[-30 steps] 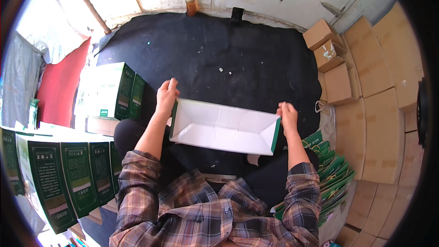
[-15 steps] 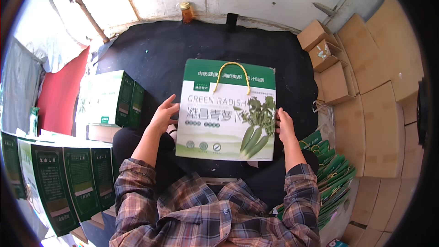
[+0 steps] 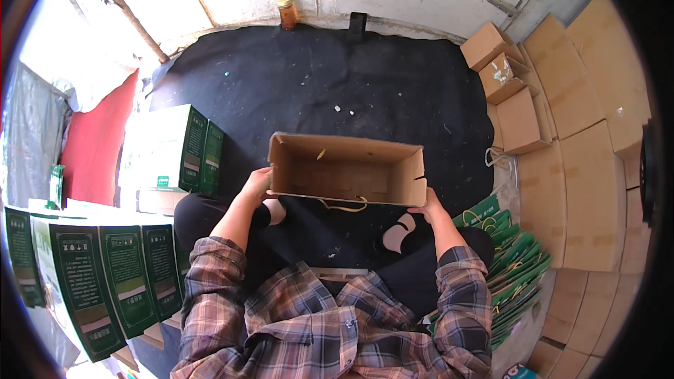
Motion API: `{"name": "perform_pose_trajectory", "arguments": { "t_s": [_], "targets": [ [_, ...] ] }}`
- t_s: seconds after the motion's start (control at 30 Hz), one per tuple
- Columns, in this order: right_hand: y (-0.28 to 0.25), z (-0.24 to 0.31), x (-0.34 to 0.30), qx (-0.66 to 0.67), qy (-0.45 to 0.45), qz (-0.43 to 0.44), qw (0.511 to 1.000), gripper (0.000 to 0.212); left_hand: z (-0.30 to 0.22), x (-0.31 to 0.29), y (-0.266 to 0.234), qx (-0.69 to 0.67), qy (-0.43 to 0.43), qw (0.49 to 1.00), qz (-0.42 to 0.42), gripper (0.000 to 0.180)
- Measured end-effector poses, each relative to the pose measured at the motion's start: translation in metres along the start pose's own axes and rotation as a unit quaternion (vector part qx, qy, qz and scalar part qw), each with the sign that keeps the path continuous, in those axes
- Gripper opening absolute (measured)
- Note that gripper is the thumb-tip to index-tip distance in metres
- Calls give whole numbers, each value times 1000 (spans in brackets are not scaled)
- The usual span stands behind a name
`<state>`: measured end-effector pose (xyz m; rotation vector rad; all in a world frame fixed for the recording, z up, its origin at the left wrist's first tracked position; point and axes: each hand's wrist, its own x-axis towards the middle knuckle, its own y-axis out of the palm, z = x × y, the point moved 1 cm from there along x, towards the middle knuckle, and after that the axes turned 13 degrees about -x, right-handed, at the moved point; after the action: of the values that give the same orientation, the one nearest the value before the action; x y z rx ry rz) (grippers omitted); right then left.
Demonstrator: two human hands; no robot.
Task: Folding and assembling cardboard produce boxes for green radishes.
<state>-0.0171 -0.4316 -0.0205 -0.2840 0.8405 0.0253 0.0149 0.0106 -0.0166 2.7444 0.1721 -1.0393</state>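
A cardboard gift box (image 3: pixel 337 181) is between my two hands above my crossed legs. Its open mouth faces up toward me and shows the plain brown inside, with no contents visible. One yellow cord handle (image 3: pixel 344 205) hangs off the near rim; a bit of yellow cord also shows at the far wall. My left hand (image 3: pixel 257 187) grips the box's near left corner, fingers partly hidden behind it. At the near right corner, my right hand (image 3: pixel 428 205) holds the other side, its fingers running under the edge.
Finished-looking white and green boxes (image 3: pixel 193 151) stand at my left, with a row of more boxes (image 3: pixel 116 274) nearer. Flattened green cartons (image 3: pixel 516 267) are stacked at my right. Brown cardboard boxes (image 3: pixel 597 196) line the right side. A jar (image 3: pixel 286 12) stands at the black mat's (image 3: pixel 295 91) far edge.
The box has tipped from showing its printed front with the handle up to showing its open mouth. Both hands have closed in on its sides.
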Motion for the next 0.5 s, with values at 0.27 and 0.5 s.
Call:
{"name": "perform_pose_trajectory", "arguments": {
  "t_s": [0.27,0.5],
  "targets": [
    [-13,26,-12,-122,-152,-112,974,31,-22,-5,15,118,143,983,2,35],
    [-12,61,-61,-135,-58,-20,989,48,-33,-29,21,94,125,987,43,65]
  ]
}}
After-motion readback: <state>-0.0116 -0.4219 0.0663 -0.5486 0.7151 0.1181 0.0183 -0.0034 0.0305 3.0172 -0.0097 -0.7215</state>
